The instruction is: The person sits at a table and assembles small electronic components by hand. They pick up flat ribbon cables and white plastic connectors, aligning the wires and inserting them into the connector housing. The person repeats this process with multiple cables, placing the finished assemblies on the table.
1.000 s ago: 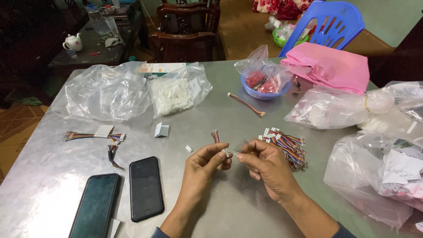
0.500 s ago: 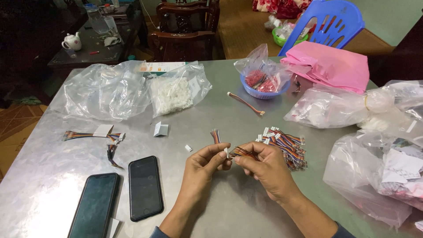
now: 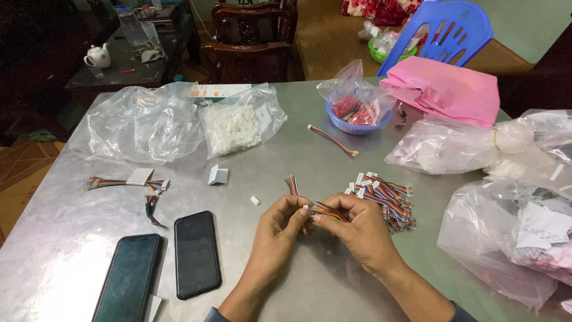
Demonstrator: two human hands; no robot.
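Both my hands meet over the grey metal table [image 3: 310, 155], low centre of view. Left hand [image 3: 285, 222] is closed, fingertips pinching a small white connector [image 3: 306, 208] at the end of a short multicolour wire harness [image 3: 326, 211]. Right hand [image 3: 357, 225] is closed too, thumb and forefinger gripping the wires of that same harness just beside the connector. Thumbs nearly touch.

Around my hands, clock-wise from them:
- 12 o'clock: a loose wire piece [image 3: 292, 184] flat on the table, just above my left hand.
- 1–2 o'clock: pile of finished harnesses [image 3: 387, 197] with white plugs, just beside my right hand.
- 12–1, further out: blue bowl [image 3: 356, 122] in a clear bag with red parts, and a single long harness [image 3: 332, 140] lying near it.
- 2 o'clock, far: pink bag [image 3: 447, 89]; clear plastic bags [image 3: 506, 197] fill the right edge.
- 11 o'clock: clear bag of white connectors [image 3: 235, 125], a bigger crumpled clear bag [image 3: 143, 125] to its left.
- 10–11, nearer: a folded white tag [image 3: 217, 175] and one loose white connector housing [image 3: 255, 201].
- 9–10 o'clock: taped wire bundle [image 3: 128, 182], well apart from my hands.
- 8–9 o'clock: two black phones [image 3: 196, 253], screens dark, side by side.
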